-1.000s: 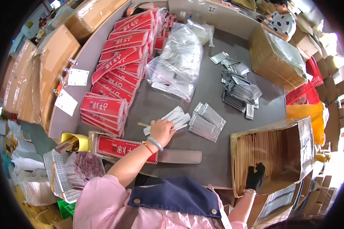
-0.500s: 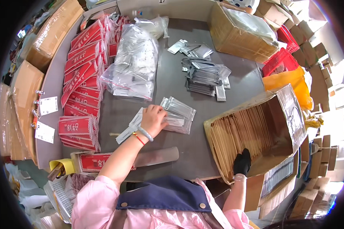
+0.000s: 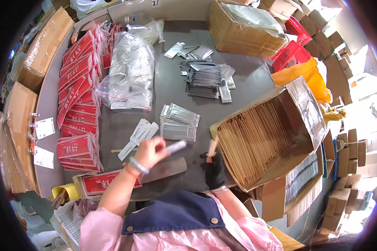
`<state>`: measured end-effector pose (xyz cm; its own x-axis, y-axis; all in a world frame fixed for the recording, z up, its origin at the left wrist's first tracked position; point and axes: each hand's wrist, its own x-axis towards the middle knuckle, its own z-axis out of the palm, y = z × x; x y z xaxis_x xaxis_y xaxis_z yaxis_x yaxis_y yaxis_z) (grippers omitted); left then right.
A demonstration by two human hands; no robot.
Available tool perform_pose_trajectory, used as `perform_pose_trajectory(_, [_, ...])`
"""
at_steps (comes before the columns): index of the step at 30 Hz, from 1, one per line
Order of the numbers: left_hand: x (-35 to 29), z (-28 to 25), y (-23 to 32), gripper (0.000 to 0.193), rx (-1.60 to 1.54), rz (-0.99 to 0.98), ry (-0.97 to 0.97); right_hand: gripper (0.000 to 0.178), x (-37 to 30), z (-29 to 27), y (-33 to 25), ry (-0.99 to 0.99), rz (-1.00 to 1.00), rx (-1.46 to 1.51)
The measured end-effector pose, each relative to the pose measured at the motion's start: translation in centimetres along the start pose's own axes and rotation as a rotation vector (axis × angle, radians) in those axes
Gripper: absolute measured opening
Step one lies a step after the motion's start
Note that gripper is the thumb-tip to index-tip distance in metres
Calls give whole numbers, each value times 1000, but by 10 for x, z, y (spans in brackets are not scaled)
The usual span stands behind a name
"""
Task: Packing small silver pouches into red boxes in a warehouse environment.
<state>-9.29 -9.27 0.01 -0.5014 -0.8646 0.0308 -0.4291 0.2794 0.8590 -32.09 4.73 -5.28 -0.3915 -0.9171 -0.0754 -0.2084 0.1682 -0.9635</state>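
Observation:
My left hand (image 3: 151, 154), with a bracelet and red string at the wrist, pinches a small flat white packet (image 3: 176, 146), blurred by motion. White slips (image 3: 143, 133) lie just beyond it, and flat clear-and-silver packets (image 3: 179, 125) lie to their right. In a black fingerless glove, my right hand (image 3: 215, 172) grips a narrow tan flat piece (image 3: 212, 147) that points up from the fingers. Beside that hand stands an open cardboard box (image 3: 280, 175), tilted, packed with rows of similar thin tan pieces (image 3: 255, 140).
Red printed sleeves (image 3: 77, 113) are stacked along the left edge, beside a clear bag of white packets (image 3: 132, 71). Dark silver packets (image 3: 203, 79) sit in a pile farther back. A carton (image 3: 243, 35) stands at the back right, and a red sleeve pack (image 3: 105, 182) lies near the front.
My left hand has come nearer, carrying a white packet away from the slips and packets. My right hand has left the box and moved left, now with a tan piece in it.

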Motion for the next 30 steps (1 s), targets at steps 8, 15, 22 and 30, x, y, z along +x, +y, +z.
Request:
perform_pose_trajectory(8, [-105,-10,-8,47,474,-66,138,24,31,-2,-37,-483,-391,-498])
perform_pose_trajectory(15, [-129,-15,-19,69,514,-34,95,21,32,24,-23,-701,-517,-965])
perform_pose_trajectory(22, [-115,1,-11,73,582,14,65,18,32,27,-10,-503,-324,-700])
perform_pose_trajectory(30, [-98,7,-10,53,643,74,-74,54,19,68,-71,-537,-670,-689])
